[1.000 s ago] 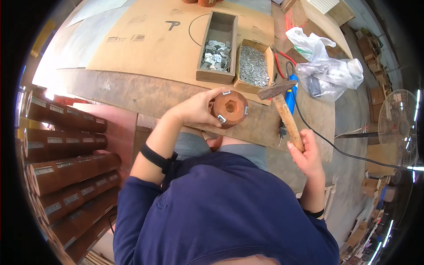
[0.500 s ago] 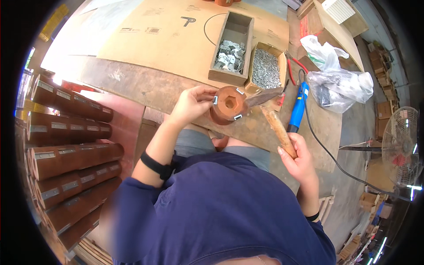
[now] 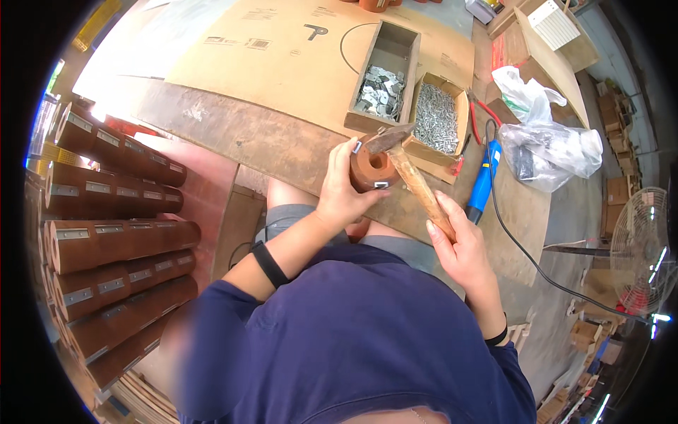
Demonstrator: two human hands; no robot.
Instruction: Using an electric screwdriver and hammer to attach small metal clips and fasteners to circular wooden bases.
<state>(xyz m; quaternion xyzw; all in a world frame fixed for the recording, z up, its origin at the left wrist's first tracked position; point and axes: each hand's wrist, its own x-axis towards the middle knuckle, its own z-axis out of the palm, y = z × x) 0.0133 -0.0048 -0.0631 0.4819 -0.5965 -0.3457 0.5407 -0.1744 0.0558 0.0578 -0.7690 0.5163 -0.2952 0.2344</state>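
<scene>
My left hand [image 3: 344, 187] grips a reddish-brown cylinder [image 3: 366, 175] from its left side, thumb below and fingers along the upper edge. The cylinder has a hole in its end face and small metal clips set around its rim; it stands at the table's near edge. In my right hand [image 3: 458, 237] is a hammer, its worn wooden handle [image 3: 418, 185] wrapped by my fingers. The dark hammer head [image 3: 390, 139] lies over the upper part of the cylinder's end face and hides some of it; whether it touches, I cannot tell.
Beyond the cylinder stand a wooden box [image 3: 361, 116] of small metal plates and a cardboard box [image 3: 459, 134] of nails or screws. A corded blue tool [image 3: 484, 182], red-handled pliers [image 3: 474, 120] and plastic bags [image 3: 547, 152] lie right. Several brown cylinders [image 3: 123, 244] are stacked left; a fan [image 3: 639, 251] stands right.
The hammer head has moved left over the cylinder's end face. My right hand has risen and shifted left. The cylinder is tilted differently, and my left hand has moved lower around it.
</scene>
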